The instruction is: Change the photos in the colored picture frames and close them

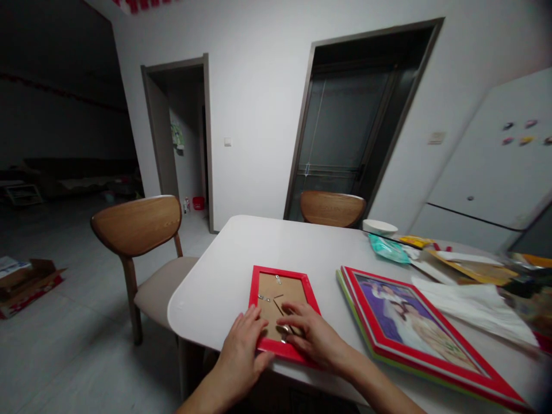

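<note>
A small red picture frame point(280, 276) lies face down on the white table point(276, 241), its brown backing board and metal tabs showing. My left hand point(242, 344) rests on the frame's near left edge, fingers flat on the backing. My right hand point(311, 335) lies on the near right part of the frame, its fingertips pressing at a metal tab near the lower edge. Neither hand grips the frame.
A stack of larger red and green frames point(414, 333) with a photo lies to the right. White tissue point(470, 310), a teal wipes pack point(388, 248), a white bowl point(379, 227) and papers crowd the right side. Two wooden chairs point(142, 230) stand by the table.
</note>
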Tool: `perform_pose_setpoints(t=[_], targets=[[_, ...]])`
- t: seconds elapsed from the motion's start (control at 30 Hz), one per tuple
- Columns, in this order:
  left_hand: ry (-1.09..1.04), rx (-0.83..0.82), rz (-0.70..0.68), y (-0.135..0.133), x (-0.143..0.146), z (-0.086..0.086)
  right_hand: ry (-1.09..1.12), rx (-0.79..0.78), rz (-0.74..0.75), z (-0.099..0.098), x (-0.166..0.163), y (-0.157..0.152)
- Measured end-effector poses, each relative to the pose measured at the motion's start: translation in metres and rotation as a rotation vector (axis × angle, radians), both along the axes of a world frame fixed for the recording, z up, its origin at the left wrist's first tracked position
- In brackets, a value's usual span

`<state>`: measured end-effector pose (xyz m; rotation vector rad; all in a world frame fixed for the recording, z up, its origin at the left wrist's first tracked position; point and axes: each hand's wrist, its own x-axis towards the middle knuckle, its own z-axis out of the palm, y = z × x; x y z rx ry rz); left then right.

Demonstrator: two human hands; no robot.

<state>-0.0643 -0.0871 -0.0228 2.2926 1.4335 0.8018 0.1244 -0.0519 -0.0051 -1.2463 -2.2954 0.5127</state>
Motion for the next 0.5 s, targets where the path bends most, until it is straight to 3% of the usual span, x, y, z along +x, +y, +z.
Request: perform_pose_setpoints(t=[0.1, 0.33, 0.5], targets=[[0.035, -0.027, -0.050, 0.004, 0.001, 0.007, -0.005, -0.011, 0.073, 0.003, -0.007, 0.000], [0.029, -0.003, -0.034, 0.005, 0.001, 0.003, -0.031, 0.089, 0.026, -0.002, -0.012, 0.002], [0.037, 0.007, -0.016, 0.006, 0.003, 0.000, 0.013, 0.120, -0.110, 0.000, -0.027, 0.016]])
